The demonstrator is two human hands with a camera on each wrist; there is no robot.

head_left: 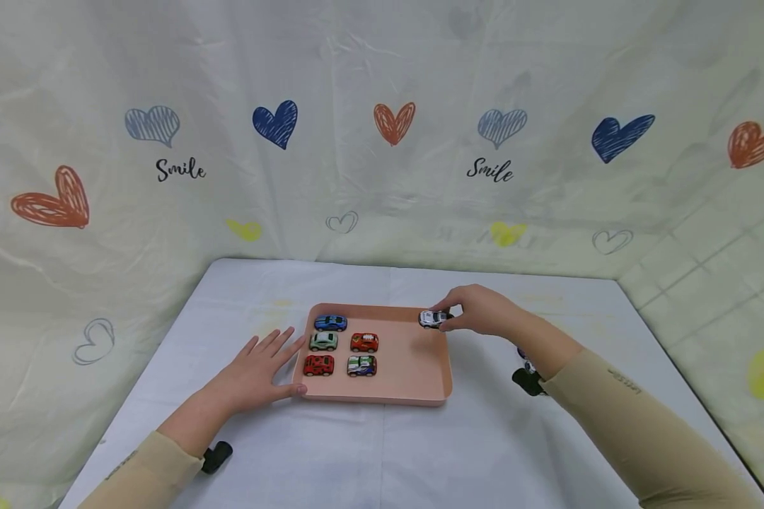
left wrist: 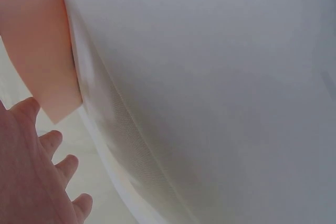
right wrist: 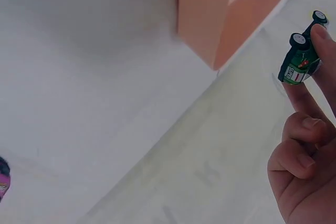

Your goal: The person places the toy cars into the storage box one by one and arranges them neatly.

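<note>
Over the far right corner of a pink tray [head_left: 414, 367], my right hand [head_left: 484, 309] pinches a small toy car [head_left: 431, 319] between thumb and fingers. From above the car looks white and dark; in the right wrist view the side of the toy car [right wrist: 300, 59] is green. My left hand [head_left: 255, 375] lies with fingers spread at the tray's left edge, its thumb at the near left corner. On the tray's left half stand a blue car [head_left: 330, 323], a pale green car [head_left: 323, 341], two red cars [head_left: 364, 343] and a white, green and blue car [head_left: 361, 365].
Another toy car [head_left: 527, 362] lies on the white table [head_left: 382, 452] to the right, partly hidden by my right wrist and its black camera [head_left: 527, 382]. A pink toy [right wrist: 4, 179] shows at the right wrist view's edge. A heart-printed curtain [head_left: 382, 184] hangs behind.
</note>
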